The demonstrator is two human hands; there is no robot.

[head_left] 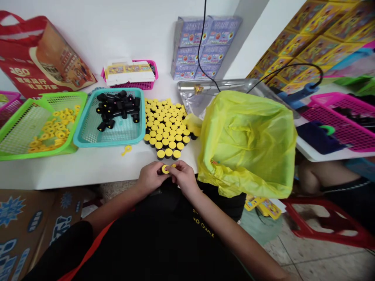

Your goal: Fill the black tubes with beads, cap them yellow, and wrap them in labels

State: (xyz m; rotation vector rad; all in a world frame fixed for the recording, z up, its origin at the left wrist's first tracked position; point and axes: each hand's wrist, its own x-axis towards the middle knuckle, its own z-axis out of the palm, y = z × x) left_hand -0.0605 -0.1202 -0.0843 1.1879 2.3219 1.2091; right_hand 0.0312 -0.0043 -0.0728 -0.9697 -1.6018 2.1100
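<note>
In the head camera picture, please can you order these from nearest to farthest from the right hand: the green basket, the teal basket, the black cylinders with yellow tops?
From the right hand:
1. Black cylinders with yellow tops, on the table straight ahead.
2. Teal basket, ahead and to the left.
3. Green basket, farthest left.

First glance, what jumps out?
A yellow bag at the table's right edge grabs the eye, beside a block of black cylinders with yellow tops. Left of that: a teal basket of black pieces and a green basket of yellow pieces. Up front, left hand and right hand pinch a yellow ring.
</note>
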